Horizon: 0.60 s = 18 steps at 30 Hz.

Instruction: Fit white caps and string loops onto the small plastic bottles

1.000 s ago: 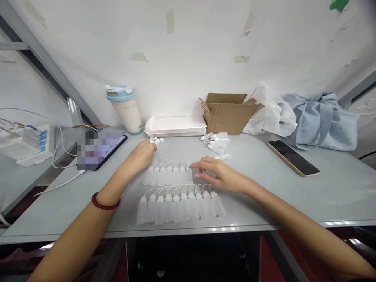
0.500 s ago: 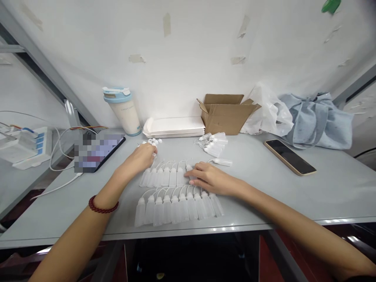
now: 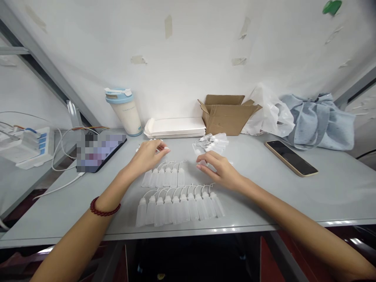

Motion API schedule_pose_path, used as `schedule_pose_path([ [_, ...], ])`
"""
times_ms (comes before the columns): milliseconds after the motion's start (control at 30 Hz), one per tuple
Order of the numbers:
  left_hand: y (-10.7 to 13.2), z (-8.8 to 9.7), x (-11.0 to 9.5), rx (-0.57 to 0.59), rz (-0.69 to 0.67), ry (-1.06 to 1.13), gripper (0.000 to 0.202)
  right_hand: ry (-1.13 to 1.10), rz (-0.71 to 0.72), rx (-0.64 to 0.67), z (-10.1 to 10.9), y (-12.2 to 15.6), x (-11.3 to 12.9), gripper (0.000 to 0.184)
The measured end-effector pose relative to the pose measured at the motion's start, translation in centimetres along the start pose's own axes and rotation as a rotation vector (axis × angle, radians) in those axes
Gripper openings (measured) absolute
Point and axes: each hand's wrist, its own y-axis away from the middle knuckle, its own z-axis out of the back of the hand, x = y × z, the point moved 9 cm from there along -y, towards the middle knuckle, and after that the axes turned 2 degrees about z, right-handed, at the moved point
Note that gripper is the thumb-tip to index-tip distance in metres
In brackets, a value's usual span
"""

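My left hand (image 3: 149, 154) hovers behind the back row of bottles, thumb and fingers pinched on a small white cap (image 3: 166, 148). Across from it, my right hand (image 3: 219, 168) is closed around a small translucent squeeze bottle (image 3: 202, 161), mostly hidden by the fingers. Below the hands lie two rows of similar bottles with thin white tubes: a back row (image 3: 167, 178) and a longer front row (image 3: 176, 209). Behind my right hand is a loose pile of bottles (image 3: 216, 143). More white caps (image 3: 138, 148) are partly covered by my left hand.
White flat stacked trays (image 3: 176, 127), an open cardboard box (image 3: 225, 119), a plastic bag (image 3: 267, 113) and a blue cloth bag (image 3: 320, 121) line the wall. A tumbler (image 3: 126, 113) and a phone (image 3: 101, 152) stand left, another phone (image 3: 290, 158) right. A power strip (image 3: 38, 147) sits far left.
My right hand has lifted a bottle from the right end of the back row and moved slightly right. My left hand has come right from the cap pile with a cap.
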Motion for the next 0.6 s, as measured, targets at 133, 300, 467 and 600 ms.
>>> schedule_pose_path([
  [133,1.3,-1.7,-2.9,0.2,0.01,0.469,0.025,-0.123,-0.031,-0.068,0.7,0.1,-0.2,0.008],
  [300,2.1,-2.6,-4.5,0.24,0.055,0.645,0.023,-0.254,-0.043,-0.02,0.4,-0.1,0.3,0.005],
  [467,2.1,-3.1,-4.8,0.254,0.04,0.717,0.022,-0.483,-0.12,0.08,-0.3,0.0,0.8,0.009],
  [600,2.4,-3.3,-5.3,0.311,-0.005,0.732,0.025,-0.726,-0.204,0.199,-1.4,0.5,0.7,0.009],
])
